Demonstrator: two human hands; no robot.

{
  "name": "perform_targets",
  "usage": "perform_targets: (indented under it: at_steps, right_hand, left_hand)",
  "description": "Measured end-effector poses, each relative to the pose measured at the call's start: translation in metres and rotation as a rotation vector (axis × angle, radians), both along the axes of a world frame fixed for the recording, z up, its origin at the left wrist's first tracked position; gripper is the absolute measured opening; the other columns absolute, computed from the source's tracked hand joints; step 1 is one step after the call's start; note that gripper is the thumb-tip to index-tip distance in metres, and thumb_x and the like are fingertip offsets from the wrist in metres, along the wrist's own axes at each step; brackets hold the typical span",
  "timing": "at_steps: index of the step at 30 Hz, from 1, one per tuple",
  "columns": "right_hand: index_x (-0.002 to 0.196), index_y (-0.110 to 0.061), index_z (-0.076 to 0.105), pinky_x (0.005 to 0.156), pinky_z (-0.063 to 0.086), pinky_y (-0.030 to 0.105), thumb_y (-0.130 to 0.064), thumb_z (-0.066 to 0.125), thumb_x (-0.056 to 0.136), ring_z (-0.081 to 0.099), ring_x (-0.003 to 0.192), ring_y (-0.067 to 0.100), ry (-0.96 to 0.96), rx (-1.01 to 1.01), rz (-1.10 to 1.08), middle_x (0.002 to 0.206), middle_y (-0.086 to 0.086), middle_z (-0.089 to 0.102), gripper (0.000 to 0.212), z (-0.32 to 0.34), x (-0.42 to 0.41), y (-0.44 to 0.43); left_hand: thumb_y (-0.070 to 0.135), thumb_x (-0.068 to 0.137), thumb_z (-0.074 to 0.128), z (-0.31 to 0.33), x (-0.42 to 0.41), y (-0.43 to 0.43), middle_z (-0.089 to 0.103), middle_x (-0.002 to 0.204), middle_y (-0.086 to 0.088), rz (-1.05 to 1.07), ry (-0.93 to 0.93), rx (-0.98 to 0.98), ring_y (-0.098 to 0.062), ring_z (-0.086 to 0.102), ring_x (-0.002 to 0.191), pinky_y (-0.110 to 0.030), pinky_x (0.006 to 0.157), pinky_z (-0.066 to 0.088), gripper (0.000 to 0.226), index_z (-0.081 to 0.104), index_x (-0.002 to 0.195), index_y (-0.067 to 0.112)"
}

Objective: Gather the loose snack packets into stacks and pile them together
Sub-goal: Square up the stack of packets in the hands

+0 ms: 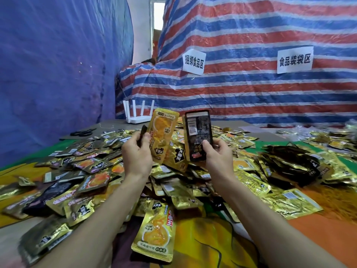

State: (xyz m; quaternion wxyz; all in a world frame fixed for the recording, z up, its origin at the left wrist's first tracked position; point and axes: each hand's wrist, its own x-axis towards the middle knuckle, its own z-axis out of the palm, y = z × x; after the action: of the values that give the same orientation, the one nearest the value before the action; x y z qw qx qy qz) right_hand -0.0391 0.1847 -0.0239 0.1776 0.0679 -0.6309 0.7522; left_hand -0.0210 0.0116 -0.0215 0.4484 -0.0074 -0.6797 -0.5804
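Note:
A wide heap of loose gold and black snack packets [179,190] covers the table in front of me. My left hand [136,155] is raised above the heap and holds a gold packet [163,136] upright by its lower edge, its printed front toward me. My right hand [217,155] is raised beside it and grips a small stack of packets [197,135] upright, a dark back side with a barcode facing me. One gold packet [156,231] lies alone close to me, between my forearms.
A white router [138,113] with four antennas stands at the table's far edge, black scissors [82,133] to its left. A striped tarp wall with two paper signs [193,61] rises behind. A blue tarp [58,64] hangs at left. A darker mound of packets [289,161] lies at right.

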Motion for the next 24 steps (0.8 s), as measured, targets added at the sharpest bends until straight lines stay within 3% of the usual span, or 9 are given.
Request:
perform_targets:
  at_steps: [4,6,9,11,13,16,19,22,24]
  right_hand:
    - [0.105,-0.013,0.059,0.086,0.059,0.049,-0.016,0.055,0.104,0.070,0.097,0.033,0.035,0.071,0.015,0.108,0.016,0.071,0.005,-0.003,0.003,-0.006]
    - [0.104,-0.012,0.062,0.087,0.057,0.050,-0.017,0.057,0.103,0.071,0.095,0.036,0.022,0.063,0.058,0.104,0.014,0.074,0.008,-0.005,0.003,-0.008]
    - [0.098,-0.007,0.065,0.078,0.059,0.049,-0.015,0.056,0.103,0.071,0.076,0.027,0.006,0.001,0.221,0.087,0.009,0.074,0.014,-0.005,0.003,-0.009]
    - [0.098,-0.006,0.064,0.072,0.061,0.048,-0.016,0.053,0.104,0.071,0.070,0.023,-0.027,-0.017,0.341,0.080,0.006,0.073,0.016,-0.007,0.004,-0.010]
    - [0.106,-0.006,0.061,0.072,0.063,0.046,-0.016,0.053,0.105,0.074,0.075,0.024,-0.045,0.022,0.427,0.082,0.005,0.075,0.013,-0.011,0.005,-0.011]
    - [0.124,-0.013,0.060,0.085,0.060,0.047,-0.011,0.054,0.104,0.074,0.098,0.028,-0.004,0.126,0.445,0.107,0.008,0.077,0.021,-0.014,0.008,-0.014]
    - [0.123,-0.016,0.062,0.091,0.059,0.052,-0.004,0.053,0.102,0.071,0.106,0.030,0.023,0.153,0.382,0.114,0.011,0.073,0.026,-0.014,0.015,-0.022]
    - [0.126,-0.020,0.055,0.097,0.054,0.055,-0.008,0.056,0.096,0.066,0.113,0.028,0.040,0.184,0.273,0.121,0.009,0.068,0.033,-0.014,0.021,-0.028]
    - [0.126,-0.021,0.055,0.093,0.056,0.053,-0.009,0.055,0.095,0.066,0.111,0.030,0.045,0.153,0.243,0.121,0.011,0.066,0.033,-0.015,0.022,-0.027]
  left_hand:
    - [0.017,0.100,0.061,0.002,-0.001,-0.003,0.058,0.077,0.007,0.037,0.019,0.173,0.013,0.051,0.053,-0.006,0.050,0.040,0.006,0.060,0.094,0.017]
    - [0.019,0.097,0.065,0.003,-0.001,-0.005,0.056,0.076,0.006,0.066,0.033,0.210,0.013,0.050,0.053,-0.008,0.050,0.041,0.008,0.058,0.094,0.016]
    - [0.024,0.092,0.071,0.004,0.000,-0.008,0.058,0.073,0.009,0.040,0.029,0.217,0.008,0.053,0.058,-0.025,0.062,0.047,0.014,0.060,0.083,0.023]
    - [0.025,0.087,0.077,0.004,0.001,-0.007,0.066,0.080,0.008,-0.002,0.027,0.245,-0.002,0.064,0.073,-0.037,0.071,0.056,0.015,0.062,0.086,0.026]
    - [0.023,0.081,0.083,0.004,0.002,-0.005,0.070,0.098,0.001,-0.050,0.026,0.338,-0.016,0.070,0.089,-0.045,0.083,0.059,0.035,0.059,0.105,0.029]
    - [0.027,0.069,0.091,0.002,0.001,-0.001,0.067,0.120,-0.011,-0.154,-0.035,0.477,-0.026,0.069,0.107,-0.053,0.095,0.055,0.079,0.046,0.132,0.012]
    - [0.033,0.062,0.093,-0.004,0.000,0.008,0.072,0.111,-0.011,-0.310,-0.110,0.462,-0.029,0.072,0.101,-0.056,0.090,0.057,0.075,0.054,0.122,0.012]
    - [0.036,0.081,0.081,-0.010,-0.001,0.017,0.068,0.117,-0.008,-0.374,-0.227,0.311,-0.030,0.066,0.111,-0.056,0.096,0.053,0.070,0.042,0.134,0.013]
    - [0.032,0.094,0.068,-0.013,-0.001,0.019,0.064,0.115,-0.004,-0.355,-0.260,0.170,-0.029,0.064,0.114,-0.055,0.097,0.053,0.057,0.035,0.137,0.012]
